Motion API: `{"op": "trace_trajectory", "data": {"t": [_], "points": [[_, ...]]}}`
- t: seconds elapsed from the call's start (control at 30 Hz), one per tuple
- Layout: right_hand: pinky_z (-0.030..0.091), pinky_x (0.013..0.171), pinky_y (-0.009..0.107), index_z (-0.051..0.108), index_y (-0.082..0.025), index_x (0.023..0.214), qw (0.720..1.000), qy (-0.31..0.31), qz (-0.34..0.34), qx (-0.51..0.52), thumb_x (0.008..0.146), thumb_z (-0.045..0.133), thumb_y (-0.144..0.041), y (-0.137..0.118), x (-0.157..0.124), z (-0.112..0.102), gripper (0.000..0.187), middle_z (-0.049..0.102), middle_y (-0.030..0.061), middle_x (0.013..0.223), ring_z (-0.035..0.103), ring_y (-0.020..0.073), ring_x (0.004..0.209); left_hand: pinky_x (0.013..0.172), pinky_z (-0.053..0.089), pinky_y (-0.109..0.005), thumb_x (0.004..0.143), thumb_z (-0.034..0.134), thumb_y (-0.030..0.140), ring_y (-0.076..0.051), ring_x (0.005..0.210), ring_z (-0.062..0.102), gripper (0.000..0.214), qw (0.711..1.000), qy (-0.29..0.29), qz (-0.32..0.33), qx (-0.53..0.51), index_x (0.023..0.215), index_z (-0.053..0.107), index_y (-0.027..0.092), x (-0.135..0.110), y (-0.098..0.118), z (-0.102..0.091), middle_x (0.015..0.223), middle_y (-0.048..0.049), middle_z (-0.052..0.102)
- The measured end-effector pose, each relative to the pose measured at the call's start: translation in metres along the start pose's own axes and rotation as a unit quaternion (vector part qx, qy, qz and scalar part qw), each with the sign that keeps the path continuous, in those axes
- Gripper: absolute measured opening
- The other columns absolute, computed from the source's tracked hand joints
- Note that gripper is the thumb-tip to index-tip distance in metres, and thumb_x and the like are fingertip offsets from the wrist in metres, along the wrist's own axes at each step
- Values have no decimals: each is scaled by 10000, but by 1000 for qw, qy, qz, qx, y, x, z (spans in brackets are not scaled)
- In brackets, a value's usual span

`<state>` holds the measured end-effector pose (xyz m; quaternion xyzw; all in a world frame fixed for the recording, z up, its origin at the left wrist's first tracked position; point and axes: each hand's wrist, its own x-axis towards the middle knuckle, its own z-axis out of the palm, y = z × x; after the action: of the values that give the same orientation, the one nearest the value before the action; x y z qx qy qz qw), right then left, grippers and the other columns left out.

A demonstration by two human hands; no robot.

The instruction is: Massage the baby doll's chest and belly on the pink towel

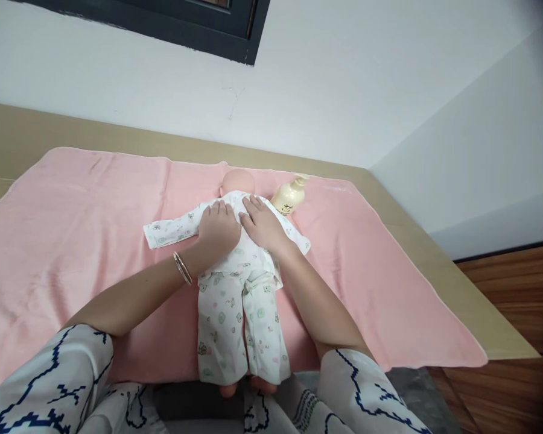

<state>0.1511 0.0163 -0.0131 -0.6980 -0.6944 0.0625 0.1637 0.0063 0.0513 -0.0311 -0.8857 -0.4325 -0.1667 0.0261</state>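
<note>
A baby doll in a white printed top and trousers lies stretched out, its bald head away from me and its feet at the near edge. No face shows on the head from here. My left hand rests on the left side of the doll's upper body, fingers laid over the cloth. Beside it, my right hand lies flat on the right side, fingers extended toward the shoulder. Neither hand grips anything. The doll's left-hand sleeve reaches out sideways; the other is partly behind my right forearm.
Under the doll spreads a pink blanket over a tan board-like surface. A cream pump bottle lies tilted near the doll's right shoulder area. Behind is a white wall with a dark frame; wooden panels stand at right.
</note>
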Motion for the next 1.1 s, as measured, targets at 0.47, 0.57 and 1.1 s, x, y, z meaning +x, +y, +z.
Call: {"op": "trace_trajectory", "data": {"t": [0.47, 0.57, 1.1], "points": [[337, 1242, 539, 434, 9, 1524, 997, 0, 30, -77, 1010, 334, -233, -41, -28, 2, 577, 423, 300, 1571, 382, 407, 1511, 1201, 391, -467, 1041, 332, 234, -337, 1456, 472, 532, 998, -54, -26, -20, 1456, 482, -63, 20, -22, -2, 1530, -259, 503], [307, 1265, 527, 471, -29, 1504, 1000, 10, 13, -25, 1008, 338, -253, -20, -12, 3, 560, 428, 249, 1589, 362, 363, 1531, 1141, 444, -494, 1015, 369, 197, -362, 1410, 516, 510, 999, -51, -10, -2, 1430, 507, -65, 11, -10, -8, 1474, -280, 550], [330, 1267, 499, 511, -20, 1476, 998, 22, 31, -50, 994, 339, -223, -36, -24, 3, 551, 492, 227, 1551, 419, 344, 1501, 1209, 381, -486, 1001, 311, 191, -337, 1410, 508, 489, 996, 49, -7, -71, 1344, 593, -16, 12, -15, 20, 1450, -238, 588]]}}
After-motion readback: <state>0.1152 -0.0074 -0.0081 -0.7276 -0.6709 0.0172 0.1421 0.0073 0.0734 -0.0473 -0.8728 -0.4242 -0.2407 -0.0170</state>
